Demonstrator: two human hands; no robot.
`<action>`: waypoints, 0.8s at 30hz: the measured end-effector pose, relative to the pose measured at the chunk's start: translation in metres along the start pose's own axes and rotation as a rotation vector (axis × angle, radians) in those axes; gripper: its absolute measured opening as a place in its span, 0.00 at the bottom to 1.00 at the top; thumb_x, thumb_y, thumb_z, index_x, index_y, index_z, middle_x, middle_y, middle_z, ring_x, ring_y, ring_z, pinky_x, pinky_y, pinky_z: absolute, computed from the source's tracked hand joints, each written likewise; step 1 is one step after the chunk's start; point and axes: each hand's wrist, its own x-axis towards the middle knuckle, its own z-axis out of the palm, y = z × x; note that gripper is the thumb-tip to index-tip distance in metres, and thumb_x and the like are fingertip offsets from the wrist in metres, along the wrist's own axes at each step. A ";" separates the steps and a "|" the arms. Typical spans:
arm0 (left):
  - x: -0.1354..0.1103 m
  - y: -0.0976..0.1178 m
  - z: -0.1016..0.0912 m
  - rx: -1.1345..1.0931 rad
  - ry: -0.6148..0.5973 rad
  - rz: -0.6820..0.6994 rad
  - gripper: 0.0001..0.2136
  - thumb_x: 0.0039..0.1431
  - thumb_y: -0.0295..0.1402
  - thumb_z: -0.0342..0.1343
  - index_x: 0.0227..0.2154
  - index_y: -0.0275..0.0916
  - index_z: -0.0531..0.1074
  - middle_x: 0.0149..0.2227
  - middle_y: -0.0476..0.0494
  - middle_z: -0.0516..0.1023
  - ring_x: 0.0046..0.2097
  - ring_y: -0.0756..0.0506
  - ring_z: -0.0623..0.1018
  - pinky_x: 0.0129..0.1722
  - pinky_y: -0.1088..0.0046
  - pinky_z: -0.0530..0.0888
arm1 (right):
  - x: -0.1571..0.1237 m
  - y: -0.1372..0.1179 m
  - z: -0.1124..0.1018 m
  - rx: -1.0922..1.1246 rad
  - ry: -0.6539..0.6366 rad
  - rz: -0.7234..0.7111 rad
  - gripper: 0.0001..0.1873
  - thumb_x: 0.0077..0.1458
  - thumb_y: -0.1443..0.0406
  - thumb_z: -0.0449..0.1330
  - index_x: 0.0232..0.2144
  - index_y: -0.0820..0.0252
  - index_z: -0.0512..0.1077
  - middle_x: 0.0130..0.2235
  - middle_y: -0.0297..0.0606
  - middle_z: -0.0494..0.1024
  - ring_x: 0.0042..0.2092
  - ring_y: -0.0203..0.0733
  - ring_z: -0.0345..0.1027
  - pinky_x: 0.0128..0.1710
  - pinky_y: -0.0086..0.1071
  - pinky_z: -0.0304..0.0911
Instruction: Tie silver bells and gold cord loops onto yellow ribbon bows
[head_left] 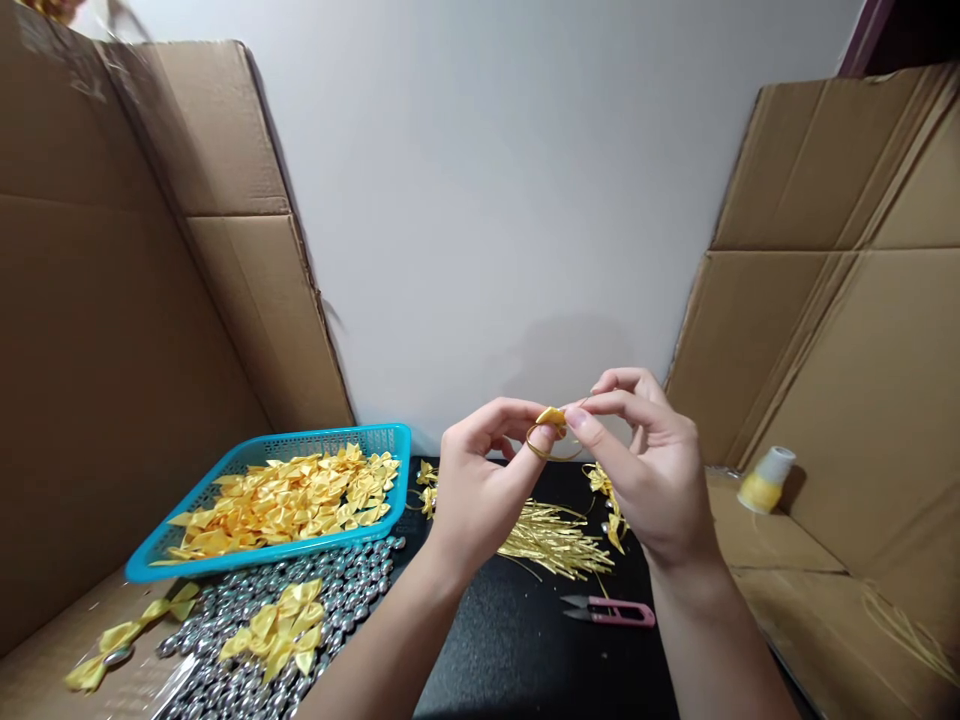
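Between the thumb and forefinger of my left hand a small yellow ribbon bow is pinched. A loop of thin gold cord hangs around the left thumb tip and curves toward the right. My right hand meets the bow's right side with closed thumb and forefinger. A thin strand shows at those fingertips; whether it is thread or a needle I cannot tell. Both hands are raised above the black work surface, and the fingers partly hide the bow.
A blue basket of yellow bows stands left, beside many silvery beads and loose bows. Gold cord pieces and pink thread snips lie below my hands. A yellow thread spool stands right. Cardboard panels flank both sides.
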 end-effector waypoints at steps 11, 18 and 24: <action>0.003 0.002 -0.001 0.076 -0.007 -0.005 0.04 0.53 0.34 0.64 0.27 0.40 0.79 0.26 0.49 0.80 0.27 0.51 0.74 0.26 0.77 0.68 | 0.001 0.000 0.001 -0.058 -0.036 -0.009 0.04 0.52 0.65 0.64 0.27 0.54 0.78 0.35 0.33 0.67 0.41 0.38 0.65 0.46 0.38 0.60; 0.005 -0.003 -0.004 -0.076 -0.004 -0.138 0.05 0.54 0.35 0.63 0.30 0.39 0.78 0.30 0.46 0.82 0.30 0.49 0.79 0.30 0.74 0.73 | 0.007 -0.003 -0.017 -0.102 0.011 -0.075 0.04 0.54 0.64 0.63 0.34 0.52 0.78 0.38 0.34 0.70 0.43 0.39 0.65 0.45 0.38 0.61; 0.003 -0.004 -0.005 -0.023 0.012 -0.055 0.04 0.57 0.35 0.61 0.30 0.41 0.77 0.31 0.48 0.81 0.33 0.49 0.78 0.32 0.75 0.73 | 0.003 -0.018 -0.016 -0.408 -0.015 -0.270 0.01 0.52 0.65 0.65 0.30 0.54 0.78 0.32 0.34 0.70 0.39 0.41 0.64 0.40 0.37 0.60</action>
